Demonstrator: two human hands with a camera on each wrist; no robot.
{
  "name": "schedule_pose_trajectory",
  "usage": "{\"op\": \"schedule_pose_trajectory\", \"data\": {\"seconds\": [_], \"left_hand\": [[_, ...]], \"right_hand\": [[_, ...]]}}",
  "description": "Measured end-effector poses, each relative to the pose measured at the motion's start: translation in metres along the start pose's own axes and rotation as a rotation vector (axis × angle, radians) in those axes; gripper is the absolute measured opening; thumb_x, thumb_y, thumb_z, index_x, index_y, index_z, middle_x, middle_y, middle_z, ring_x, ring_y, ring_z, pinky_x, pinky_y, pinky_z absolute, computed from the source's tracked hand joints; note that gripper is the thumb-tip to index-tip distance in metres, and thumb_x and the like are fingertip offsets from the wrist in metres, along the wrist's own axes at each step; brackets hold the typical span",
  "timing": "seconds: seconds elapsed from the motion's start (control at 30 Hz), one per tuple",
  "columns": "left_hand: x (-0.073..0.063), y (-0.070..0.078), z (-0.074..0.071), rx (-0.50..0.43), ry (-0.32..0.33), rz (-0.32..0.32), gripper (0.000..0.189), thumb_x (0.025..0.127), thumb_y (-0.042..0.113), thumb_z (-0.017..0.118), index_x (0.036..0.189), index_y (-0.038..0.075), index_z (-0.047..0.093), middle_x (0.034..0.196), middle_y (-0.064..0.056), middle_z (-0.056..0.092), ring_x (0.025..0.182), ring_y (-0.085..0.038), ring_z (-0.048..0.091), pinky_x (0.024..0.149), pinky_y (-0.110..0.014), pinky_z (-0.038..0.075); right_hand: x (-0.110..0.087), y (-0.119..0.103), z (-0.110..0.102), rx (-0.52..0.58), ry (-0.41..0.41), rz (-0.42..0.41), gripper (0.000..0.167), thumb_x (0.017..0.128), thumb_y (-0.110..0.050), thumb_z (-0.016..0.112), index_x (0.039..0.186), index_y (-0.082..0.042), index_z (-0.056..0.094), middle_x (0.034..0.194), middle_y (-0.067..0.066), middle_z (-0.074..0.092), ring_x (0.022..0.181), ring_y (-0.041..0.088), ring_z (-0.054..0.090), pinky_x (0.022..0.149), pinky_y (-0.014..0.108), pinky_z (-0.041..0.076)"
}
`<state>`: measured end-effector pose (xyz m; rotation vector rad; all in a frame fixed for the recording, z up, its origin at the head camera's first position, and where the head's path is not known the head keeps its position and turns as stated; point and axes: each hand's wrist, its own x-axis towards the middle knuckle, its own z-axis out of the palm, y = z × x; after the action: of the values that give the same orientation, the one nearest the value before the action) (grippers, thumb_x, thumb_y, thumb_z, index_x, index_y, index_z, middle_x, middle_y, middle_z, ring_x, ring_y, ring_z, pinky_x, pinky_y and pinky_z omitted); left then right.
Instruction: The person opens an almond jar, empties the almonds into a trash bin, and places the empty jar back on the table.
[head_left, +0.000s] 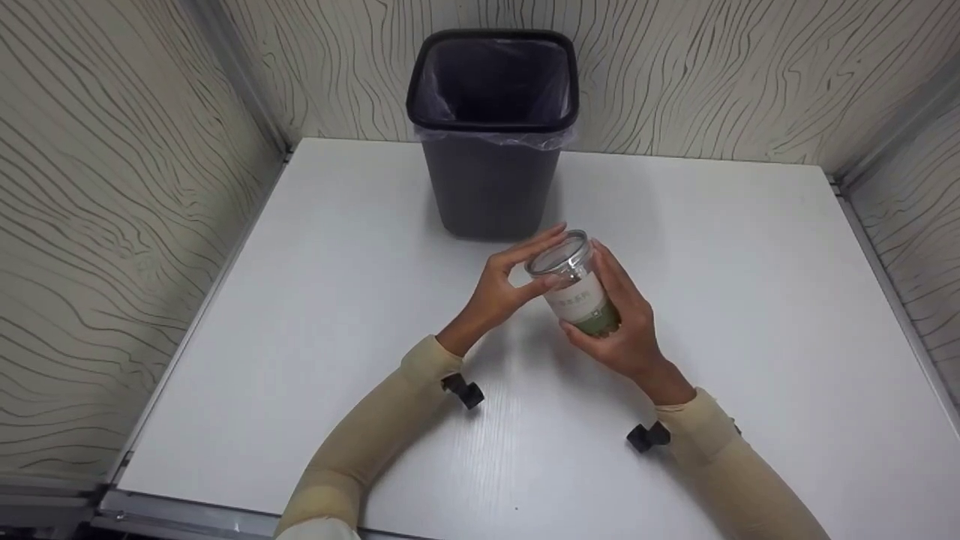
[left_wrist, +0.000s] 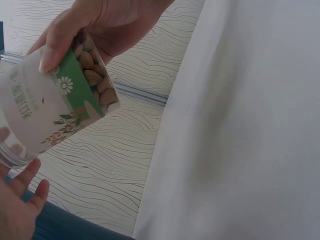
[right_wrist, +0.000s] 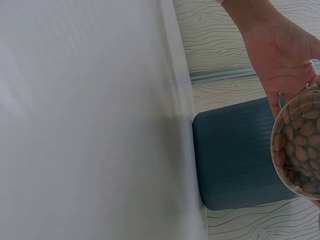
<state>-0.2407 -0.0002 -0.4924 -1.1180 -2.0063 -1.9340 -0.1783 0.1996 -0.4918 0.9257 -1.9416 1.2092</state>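
Observation:
A clear jar of almonds [head_left: 581, 300] with a white and green label is held tilted above the table, its lid [head_left: 559, 255] facing up and left. My right hand [head_left: 626, 330] grips the jar's body from the right, fingers along the far side and thumb low on the near side. At the lid end, my left hand [head_left: 506, 285] spans the rim, with thumb on the near edge and fingers on the far one. Brown almonds [right_wrist: 302, 145] show through the jar's bottom in the right wrist view. The left wrist view shows a flower print on the label [left_wrist: 65, 95].
A dark grey bin [head_left: 491, 180] with a clear plastic liner stands at the back of the white table [head_left: 300, 337], just beyond the jar. Wood-grain patterned panels [head_left: 712, 82] enclose the back and sides. Small black mounts [head_left: 649, 436] sit at both wrists.

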Motion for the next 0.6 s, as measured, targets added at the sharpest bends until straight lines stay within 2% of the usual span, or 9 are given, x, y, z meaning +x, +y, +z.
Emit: {"op": "schedule_pose_trajectory", "data": {"seconds": [0.33, 0.47, 0.6], "left_hand": [[0.001, -0.005, 0.0, -0.105, -0.031, 0.025, 0.062, 0.096, 0.042, 0.07, 0.142, 0.001, 0.058, 0.153, -0.007, 0.049, 0.144, -0.023, 0.043, 0.119, -0.042, 0.031], [0.002, -0.005, 0.0, -0.117, -0.026, 0.025, 0.059, 0.097, 0.036, 0.071, 0.141, 0.0, 0.058, 0.153, -0.008, 0.05, 0.144, -0.024, 0.044, 0.119, -0.042, 0.031], [0.002, -0.004, 0.001, -0.09, -0.014, 0.018, 0.053, 0.096, 0.029, 0.073, 0.141, 0.002, 0.06, 0.152, -0.005, 0.051, 0.143, -0.021, 0.045, 0.119, -0.041, 0.032]], "right_hand": [[-0.008, 0.011, 0.001, -0.001, -0.001, 0.017, 0.092, 0.068, -0.006, 0.085, 0.144, 0.017, 0.039, 0.148, 0.037, 0.04, 0.141, 0.031, 0.045, 0.114, 0.033, 0.038], [-0.006, 0.008, 0.001, 0.003, 0.0, 0.014, 0.092, 0.068, -0.005, 0.085, 0.144, 0.017, 0.039, 0.148, 0.037, 0.04, 0.141, 0.031, 0.045, 0.114, 0.033, 0.038], [-0.002, 0.002, 0.0, 0.005, 0.007, 0.009, 0.091, 0.067, -0.003, 0.085, 0.144, 0.017, 0.04, 0.147, 0.038, 0.041, 0.141, 0.031, 0.045, 0.114, 0.033, 0.038]]}}
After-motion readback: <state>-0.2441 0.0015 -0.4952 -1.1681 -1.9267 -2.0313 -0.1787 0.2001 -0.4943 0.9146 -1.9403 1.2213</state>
